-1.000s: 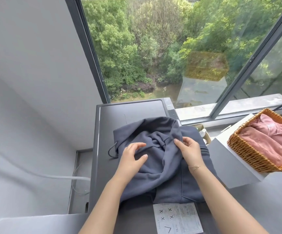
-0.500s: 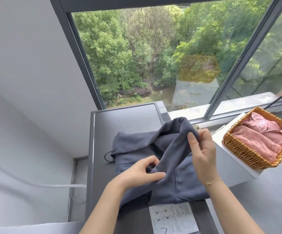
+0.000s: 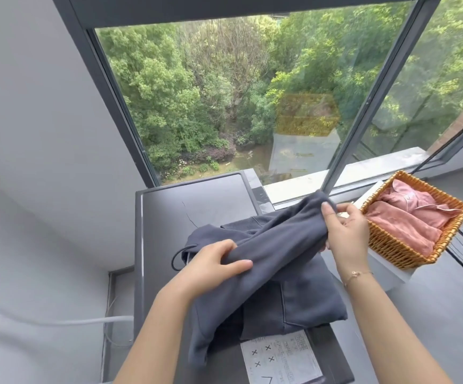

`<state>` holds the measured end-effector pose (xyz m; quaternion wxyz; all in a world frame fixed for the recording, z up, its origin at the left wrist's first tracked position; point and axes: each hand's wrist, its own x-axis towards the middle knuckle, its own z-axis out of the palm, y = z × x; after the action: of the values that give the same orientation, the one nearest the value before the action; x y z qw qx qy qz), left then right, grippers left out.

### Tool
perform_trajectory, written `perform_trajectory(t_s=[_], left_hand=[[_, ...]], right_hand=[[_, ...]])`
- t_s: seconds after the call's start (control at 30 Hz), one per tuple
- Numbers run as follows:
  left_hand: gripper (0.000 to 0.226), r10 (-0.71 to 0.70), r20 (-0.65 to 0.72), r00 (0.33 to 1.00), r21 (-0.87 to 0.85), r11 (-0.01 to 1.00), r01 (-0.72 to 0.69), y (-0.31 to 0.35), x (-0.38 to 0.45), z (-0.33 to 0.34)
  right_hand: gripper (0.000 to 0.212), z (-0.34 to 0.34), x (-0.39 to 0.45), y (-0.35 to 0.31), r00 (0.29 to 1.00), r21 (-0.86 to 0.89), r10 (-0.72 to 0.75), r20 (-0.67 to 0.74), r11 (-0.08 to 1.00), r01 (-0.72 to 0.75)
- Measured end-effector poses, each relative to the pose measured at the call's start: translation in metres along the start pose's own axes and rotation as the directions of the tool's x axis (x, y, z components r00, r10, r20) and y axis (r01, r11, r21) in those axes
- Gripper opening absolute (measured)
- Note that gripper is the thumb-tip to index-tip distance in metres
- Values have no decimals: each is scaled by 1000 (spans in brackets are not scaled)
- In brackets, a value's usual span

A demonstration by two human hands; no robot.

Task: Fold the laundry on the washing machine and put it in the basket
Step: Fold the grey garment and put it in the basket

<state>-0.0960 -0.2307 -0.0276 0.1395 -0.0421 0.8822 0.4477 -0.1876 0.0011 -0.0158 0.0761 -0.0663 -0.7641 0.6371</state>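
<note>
Head view, left hand point(image 3: 211, 266): fingers curled over a fold of the grey hoodie point(image 3: 266, 273), thumb point(image 3: 238, 264) stretched along the cloth's top; it grips the sleeve near frame centre, forearm rising from the lower edge.
Head view, right hand point(image 3: 346, 231): fingers bent round the sleeve's far end, index fingertip point(image 3: 325, 207) pressed on the cloth; it pinches the end raised right of centre, palm turned left, a thin bracelet point(image 3: 356, 274) at the wrist.
Hoodie: body lies on the washing machine point(image 3: 169, 206), sleeve stretched between the 2 hands, drawstring loop point(image 3: 177, 257) at its left.
Basket point(image 3: 391, 245): wicker, at right, just beside the right hand, holding folded pink clothes point(image 3: 407, 220).
Label sheet point(image 3: 280, 358): on the machine's near edge, bottom centre.
</note>
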Motion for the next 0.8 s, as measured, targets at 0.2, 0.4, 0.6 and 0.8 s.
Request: perform_trajectory(t_s=[0.2, 0.4, 0.6, 0.8], left_hand=[[33, 90, -369, 925, 345, 937, 46, -8, 22, 39], [58, 86, -148, 985, 527, 850, 5, 7, 54, 101], [58, 24, -99, 995, 664, 746, 47, -23, 66, 132], [56, 14, -79, 997, 136, 991, -3, -15, 59, 111]], right_hand=[[23, -15, 34, 80, 919, -234, 367, 145, 915, -328], [46, -22, 22, 86, 766, -191, 585, 267, 811, -553], [70, -31, 12, 102, 610, 85, 600, 518, 673, -735], [68, -31, 12, 95, 612, 269, 525, 591, 587, -764]])
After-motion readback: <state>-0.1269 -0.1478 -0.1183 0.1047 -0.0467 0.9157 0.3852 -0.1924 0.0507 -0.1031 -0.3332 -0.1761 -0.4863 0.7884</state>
